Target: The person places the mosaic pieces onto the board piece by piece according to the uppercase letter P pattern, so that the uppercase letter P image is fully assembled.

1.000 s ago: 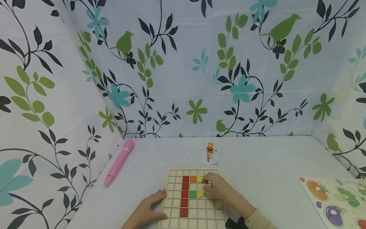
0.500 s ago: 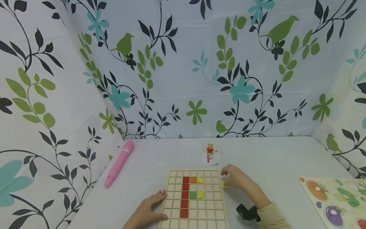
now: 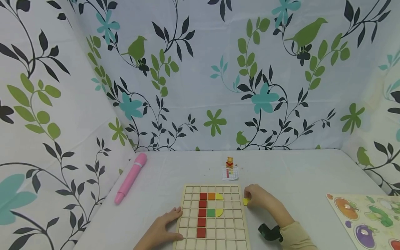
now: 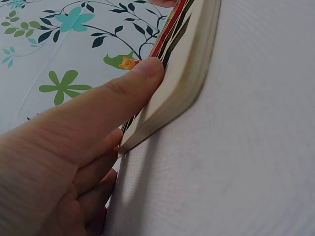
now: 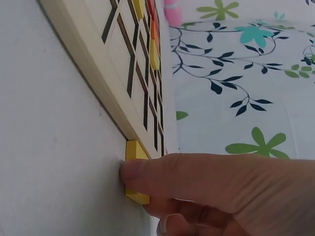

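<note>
A pale wooden grid board (image 3: 228,233) lies on the table with a column of red tiles (image 3: 202,212), plus an orange tile (image 3: 211,196), a green tile (image 3: 210,213) and two yellow tiles with rounded edges, one upper (image 3: 219,197) and one lower (image 3: 219,212). My left hand (image 3: 160,227) rests at the board's left side, thumb and fingers spread along its edge. Beyond the right edge, my right hand (image 3: 260,198) pinches a small yellow block (image 5: 139,151) at the table surface. The right wrist view shows the thumb (image 5: 167,173) across the block, hiding its middle.
A bear figurine (image 3: 229,162) stands behind a small paper (image 3: 230,173) with a printed coloured grid. A pink marker-shaped object (image 3: 130,177) lies at left. A dark green curved object (image 3: 269,232) sits by the right sleeve; a vegetable picture board (image 3: 359,222) lies far right.
My right hand has moved from over the board to the table on its right and now pinches the yellow block there. The left hand stays at the board's edge.
</note>
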Available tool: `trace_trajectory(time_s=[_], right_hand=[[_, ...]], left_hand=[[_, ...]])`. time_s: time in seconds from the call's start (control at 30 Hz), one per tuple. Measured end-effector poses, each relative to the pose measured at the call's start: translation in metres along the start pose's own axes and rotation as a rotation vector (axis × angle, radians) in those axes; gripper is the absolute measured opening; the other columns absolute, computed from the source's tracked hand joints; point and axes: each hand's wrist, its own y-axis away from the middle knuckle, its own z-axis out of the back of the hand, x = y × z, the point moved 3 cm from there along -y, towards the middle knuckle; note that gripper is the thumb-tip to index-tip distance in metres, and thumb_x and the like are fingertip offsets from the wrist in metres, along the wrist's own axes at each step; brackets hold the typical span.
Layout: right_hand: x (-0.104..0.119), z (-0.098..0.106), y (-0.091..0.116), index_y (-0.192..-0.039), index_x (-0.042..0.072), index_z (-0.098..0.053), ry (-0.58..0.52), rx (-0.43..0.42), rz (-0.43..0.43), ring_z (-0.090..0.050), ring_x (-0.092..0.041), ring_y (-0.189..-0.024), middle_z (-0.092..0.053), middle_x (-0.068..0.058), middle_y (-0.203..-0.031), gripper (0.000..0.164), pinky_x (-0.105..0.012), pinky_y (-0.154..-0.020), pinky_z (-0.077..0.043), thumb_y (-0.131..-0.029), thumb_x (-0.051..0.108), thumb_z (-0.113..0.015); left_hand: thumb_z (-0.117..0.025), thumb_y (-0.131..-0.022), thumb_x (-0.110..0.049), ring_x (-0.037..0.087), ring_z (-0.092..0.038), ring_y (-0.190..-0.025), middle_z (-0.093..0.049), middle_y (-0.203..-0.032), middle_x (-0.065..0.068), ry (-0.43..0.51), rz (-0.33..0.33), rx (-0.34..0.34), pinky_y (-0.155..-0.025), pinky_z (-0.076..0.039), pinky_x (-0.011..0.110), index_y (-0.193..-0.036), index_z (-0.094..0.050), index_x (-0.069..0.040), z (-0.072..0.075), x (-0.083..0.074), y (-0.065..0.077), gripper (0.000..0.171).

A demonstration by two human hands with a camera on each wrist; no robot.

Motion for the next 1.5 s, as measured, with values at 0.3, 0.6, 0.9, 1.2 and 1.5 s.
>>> trace_trajectory(time_s=[0.3,0.6,0.9,1.2,1.5], right_hand=[[0.002,0.005,0.0,-0.076,0.004,-0.058,0.044,-0.03,-0.02,-0.045,-0.016,-0.066,-0.049,-0.001,-0.07,0.02,-0.032,-0.061,-0.044,-0.064,-0.002,-0.074],[0.018,0.013,0.002,-0.074,0.006,-0.057,-0.006,-0.111,0.111,-0.045,-0.015,-0.067,-0.049,0.001,-0.071,0.02,-0.031,-0.062,-0.045,-0.066,0.004,-0.075],[0.044,-0.005,-0.007,-0.081,0.006,-0.06,-0.064,-0.085,0.331,-0.049,-0.015,-0.069,-0.052,0.004,-0.075,0.018,-0.026,-0.059,-0.046,-0.069,0.007,-0.074],[0.056,-0.026,-0.015,-0.077,0.004,-0.059,0.023,-0.063,0.51,-0.047,-0.008,-0.066,-0.053,0.003,-0.072,0.018,-0.022,-0.058,-0.045,-0.069,0.009,-0.075],[0.058,-0.034,-0.022,-0.079,0.004,-0.061,0.025,-0.085,0.483,-0.049,-0.01,-0.068,-0.054,0.002,-0.075,0.019,-0.023,-0.06,-0.046,-0.069,0.01,-0.076]], left_hand=[[-0.071,-0.066,-0.049,0.034,-0.032,-0.124,-0.041,-0.134,0.008,-0.021,-0.006,-0.006,-0.095,-0.024,0.059,-0.127,-0.049,-0.003,0.0,0.0,0.001,0.08],[-0.071,-0.066,-0.049,0.033,-0.033,-0.123,-0.041,-0.134,0.007,-0.037,-0.015,-0.017,-0.094,-0.025,0.058,-0.127,-0.05,-0.003,-0.001,0.0,0.002,0.079],[-0.072,-0.066,-0.048,0.033,-0.033,-0.123,-0.042,-0.134,0.006,-0.023,-0.021,-0.027,-0.095,-0.025,0.058,-0.127,-0.05,-0.004,0.002,0.001,0.002,0.078],[-0.071,-0.066,-0.048,0.033,-0.033,-0.123,-0.041,-0.134,0.007,-0.015,-0.012,-0.015,-0.096,-0.023,0.058,-0.127,-0.05,-0.003,-0.003,-0.001,0.001,0.079],[-0.072,-0.064,-0.049,0.032,-0.032,-0.124,-0.042,-0.134,0.006,-0.006,0.007,-0.015,-0.097,-0.022,0.056,-0.127,-0.05,-0.004,0.0,-0.002,0.0,0.08]])
